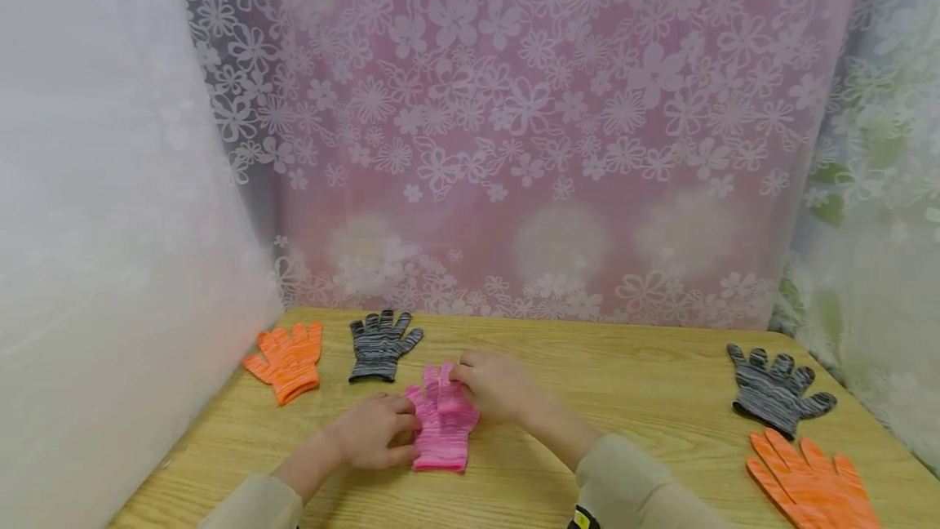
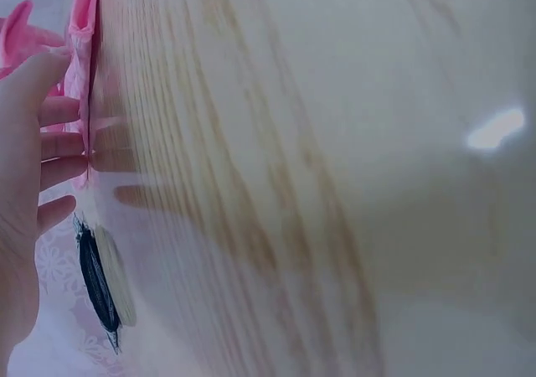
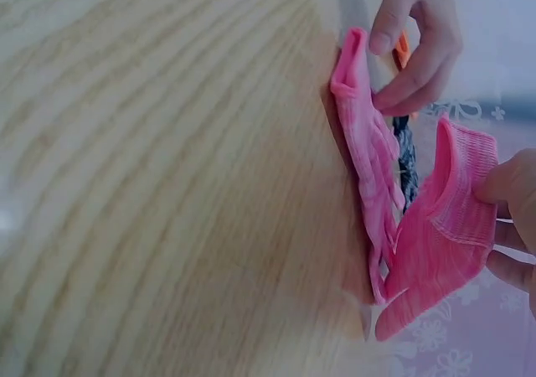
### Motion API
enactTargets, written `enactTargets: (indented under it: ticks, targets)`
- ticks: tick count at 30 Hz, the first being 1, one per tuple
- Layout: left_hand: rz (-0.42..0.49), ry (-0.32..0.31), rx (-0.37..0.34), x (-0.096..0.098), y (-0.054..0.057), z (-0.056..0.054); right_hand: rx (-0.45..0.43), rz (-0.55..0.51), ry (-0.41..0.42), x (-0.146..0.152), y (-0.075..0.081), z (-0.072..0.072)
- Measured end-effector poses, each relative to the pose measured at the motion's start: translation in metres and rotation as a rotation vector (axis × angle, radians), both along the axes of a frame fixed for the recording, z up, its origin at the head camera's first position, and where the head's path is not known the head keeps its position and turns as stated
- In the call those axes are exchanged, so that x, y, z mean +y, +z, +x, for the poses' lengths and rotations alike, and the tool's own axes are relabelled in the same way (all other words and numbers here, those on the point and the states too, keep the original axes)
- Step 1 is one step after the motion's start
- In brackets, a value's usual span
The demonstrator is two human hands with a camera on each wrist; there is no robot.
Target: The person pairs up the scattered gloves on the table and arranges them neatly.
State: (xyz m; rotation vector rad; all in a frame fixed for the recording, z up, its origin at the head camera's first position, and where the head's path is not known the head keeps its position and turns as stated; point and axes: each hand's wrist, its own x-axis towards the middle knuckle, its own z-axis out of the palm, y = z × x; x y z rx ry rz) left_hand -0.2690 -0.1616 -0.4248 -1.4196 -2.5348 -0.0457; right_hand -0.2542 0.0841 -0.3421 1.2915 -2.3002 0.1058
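Note:
In the head view, a pink knit glove lies flat near the middle of the table, its cuff towards me. My right hand pinches a second pink glove by the cuff. The right wrist view shows that one lifted and tilted, its fingers hanging against the far end of the lying glove. My left hand is at the left side of the lying glove, fingers loosely bent and apart. In the left wrist view, its fingertips touch or nearly touch the glove's edge.
An orange glove and a grey-black glove lie at the back left. Another grey-black glove and another orange glove lie at the right. Floral curtains surround the wooden table at the back and sides.

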Motion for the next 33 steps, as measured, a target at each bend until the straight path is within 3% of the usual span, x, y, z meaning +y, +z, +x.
enactTargets:
  ticks: [4, 8, 14, 19, 29, 33]
  targets:
    - [0.004, -0.006, 0.009, 0.000, -0.001, -0.002, 0.004, -0.022, -0.018, -0.011, -0.037, -0.030]
    - [0.008, -0.013, 0.025, 0.000, -0.002, -0.003, 0.009, -0.017, -0.020, -0.014, -0.044, -0.032]
    - [0.003, -0.010, 0.017, 0.000, -0.001, -0.004, -0.193, 0.070, -0.057, -0.021, -0.046, -0.026]
    - [-0.007, 0.000, -0.013, -0.002, 0.000, -0.003, -0.326, 0.086, -0.032, -0.027, -0.054, -0.025]
    - [-0.045, 0.031, -0.064, -0.002, 0.002, 0.000, -0.268, 0.142, -0.018, -0.031, -0.061, -0.021]
    - [-0.043, -0.022, 0.017, -0.003, 0.002, -0.003, -0.249, 0.202, -0.012, -0.032, -0.066, -0.019]
